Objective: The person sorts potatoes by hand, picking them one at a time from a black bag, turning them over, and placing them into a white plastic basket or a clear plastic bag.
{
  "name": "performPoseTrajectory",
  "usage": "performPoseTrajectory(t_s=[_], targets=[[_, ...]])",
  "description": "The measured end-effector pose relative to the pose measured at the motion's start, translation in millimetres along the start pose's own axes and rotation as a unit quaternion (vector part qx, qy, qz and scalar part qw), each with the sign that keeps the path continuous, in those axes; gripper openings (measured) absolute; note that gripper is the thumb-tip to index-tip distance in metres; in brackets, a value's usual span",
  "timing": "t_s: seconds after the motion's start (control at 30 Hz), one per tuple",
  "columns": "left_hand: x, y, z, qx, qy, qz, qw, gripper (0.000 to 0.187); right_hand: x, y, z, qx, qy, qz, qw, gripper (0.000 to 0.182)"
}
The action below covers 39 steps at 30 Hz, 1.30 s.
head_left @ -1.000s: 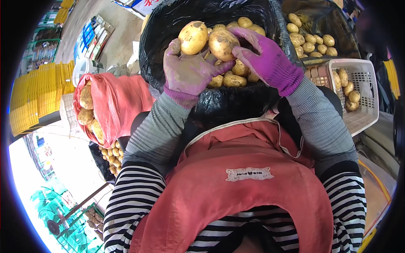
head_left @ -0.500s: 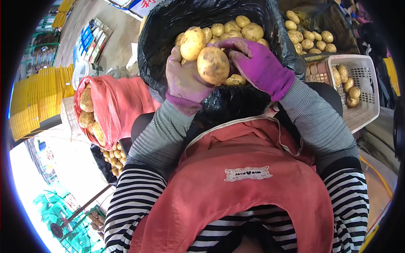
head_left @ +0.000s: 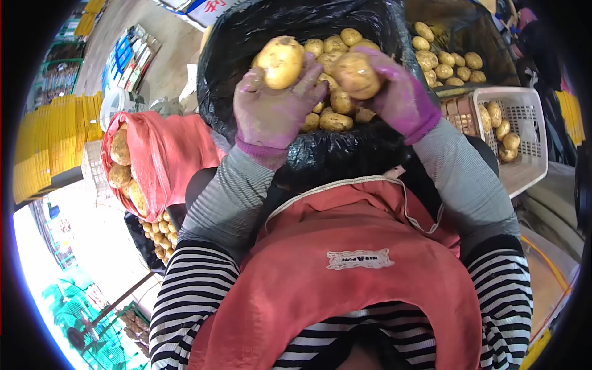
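In a dirty purple glove, my left hand (head_left: pixel 271 111) is palm up with a large yellow potato (head_left: pixel 280 62) resting against its curled fingers. My right hand (head_left: pixel 404 98), gloved in purple too, grips another large potato (head_left: pixel 356 76), slightly blurred, from its right side. Both hands are over a container lined with a black plastic bag (head_left: pixel 228 74). Inside it, several smaller potatoes (head_left: pixel 336 121) lie beneath and between my hands. The two held potatoes are apart from each other.
Left of the bag stands a red mesh sack (head_left: pixel 169 148) with large potatoes. To the right are a white plastic crate (head_left: pixel 530 145) and a black-lined bin (head_left: pixel 468 43), both holding potatoes. Yellow crates (head_left: pixel 58 142) are stacked at the far left.
My hands have moved apart. The dark-spotted potato that was in front of my left palm is now in my right hand, further right. More potatoes show in the bag.
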State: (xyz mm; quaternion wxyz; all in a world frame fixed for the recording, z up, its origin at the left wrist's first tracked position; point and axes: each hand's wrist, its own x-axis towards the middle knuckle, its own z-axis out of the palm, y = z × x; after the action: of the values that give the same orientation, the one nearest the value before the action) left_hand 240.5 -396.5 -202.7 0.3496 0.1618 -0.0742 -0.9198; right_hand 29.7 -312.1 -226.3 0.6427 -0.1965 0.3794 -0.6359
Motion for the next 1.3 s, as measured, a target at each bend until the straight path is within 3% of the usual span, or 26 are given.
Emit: performPoseTrajectory(t_s=[0.07, 0.1, 0.17, 0.2, 0.23, 0.27, 0.3, 0.4, 0.43, 0.47, 0.5, 0.53, 0.6, 0.73, 0.83, 0.93, 1.0, 1.13, 1.17, 1.2, 1.23, 1.27, 1.3], targets=[[-0.1, 1.3, -2.1, -0.004, -0.045, -0.004, 0.999, 0.066, 1.9, -21.5, -14.8, 0.039, 0.029, -0.013, 0.999, 0.046], [-0.3, 2.8, -3.7, -0.011, -0.049, -0.009, 0.999, 0.065, 4.0, -31.7, -20.7, 0.047, 0.135, -0.032, 0.989, 0.042], [-0.6, 3.6, -7.4, -0.013, -0.05, -0.017, 0.999, 0.062, 10.8, -54.7, -51.6, 0.035, 0.176, -0.105, 0.978, 0.04], [-0.7, 3.8, -9.2, -0.006, -0.046, -0.018, 0.999, 0.062, 11.0, -63.9, -71.6, 0.098, 0.117, -0.113, 0.982, 0.036], [-1.4, 3.7, -9.0, 0.0, -0.043, -0.016, 0.999, 0.061, 9.8, -63.4, -84.8, -0.247, 0.174, -0.253, 0.919, 0.035], [-2.7, 0.2, -5.0, 0.038, -0.044, -0.012, 0.998, 0.06, 10.9, -60.1, -98.6, -0.553, 0.202, -0.36, 0.724, 0.034], [-6.4, -3.6, 1.8, 0.081, -0.039, 0.002, 0.996, 0.059, 7.6, -65.5, -133.1, -0.566, 0.288, -0.331, 0.698, 0.032], [-25.1, 7.3, 11.4, 0.162, -0.046, 0.058, 0.984, 0.054, 2.2, -75.3, -100.8, -0.533, 0.368, -0.218, 0.73, 0.025], [-31.4, 14.3, 12.4, 0.173, -0.045, 0.075, 0.981, 0.054, 4.7, -76.0, -104.5, -0.442, 0.344, -0.208, 0.802, 0.034], [-41.0, 24.4, 14.8, 0.177, -0.048, 0.082, 0.98, 0.054, 11.1, -84.7, -98.3, -0.033, 0.327, -0.173, 0.928, 0.044], [-57.4, 41.8, 19.3, 0.198, -0.04, 0.123, 0.972, 0.055, 17.1, -92.6, -84.6, 0.153, 0.334, -0.154, 0.917, 0.053], [-74.5, 56.7, 24.3, 0.215, -0.035, 0.158, 0.963, 0.056, 14.9, -97.3, -73.0, 0.226, 0.34, -0.149, 0.901, 0.062], [-105.9, 91.7, 14.9, 0.281, -0.035, 0.232, 0.931, 0.059, 4.7, -101.6, -40.2, 0.154, 0.269, -0.14, 0.94, 0.06], [-206.9, 176.9, 3.6, 0.453, 0.133, 0.392, 0.79, 0.064, -4.3, -107.0, -28.6, 0.07, 0.151, -0.138, 0.976, 0.057], [-289.7, 237.7, -39.2, 0.39, 0.216, 0.492, 0.748, 0.05, -5.3, -103.9, -33.6, 0.041, 0.134, -0.119, 0.983, 0.054], [-379.7, 268.8, -86.7, 0.242, 0.38, 0.487, 0.748, 0.039, -11.4, -97.4, -2.6, 0.005, 0.171, -0.11, 0.979, 0.054], [-424.7, 260.1, -122.7, 0.186, 0.423, 0.474, 0.75, 0.039, -12.0, -94.9, 3.0, -0.003, 0.176, -0.104, 0.979, 0.054], [-470.4, 227.2, -172.7, 0.12, 0.617, 0.334, 0.703, 0.046, -9.8, -87.6, 18.6, -0.003, 0.191, -0.076, 0.979, 0.053], [-473.7, 217.1, -165.8, 0.321, 0.707, 0.278, 0.565, 0.046, -5.7, -86.6, 20.1, 0.004, 0.191, -0.066, 0.979, 0.054], [-476.4, 208.5, -156.3, 0.511, 0.734, 0.204, 0.398, 0.047, -7.3, -90.2, 16.1, 0.008, 0.203, -0.065, 0.977, 0.054], [-474.1, 208.2, -158.6, 0.676, 0.695, 0.127, 0.209, 0.049, -11.2, -88.5, 26.7, 0.006, 0.198, -0.07, 0.978, 0.054], [-478.0, 222.1, -182.6, 0.678, 0.712, 0.125, 0.134, 0.051, -9.3, -91.1, 22.6, 0.016, 0.186, -0.073, 0.98, 0.053], [-467.9, 238.3, -185.5, 0.636, 0.719, 0.236, 0.151, 0.05, -7.2, -94.6, 17.8, 0.016, 0.158, -0.08, 0.984, 0.053]])
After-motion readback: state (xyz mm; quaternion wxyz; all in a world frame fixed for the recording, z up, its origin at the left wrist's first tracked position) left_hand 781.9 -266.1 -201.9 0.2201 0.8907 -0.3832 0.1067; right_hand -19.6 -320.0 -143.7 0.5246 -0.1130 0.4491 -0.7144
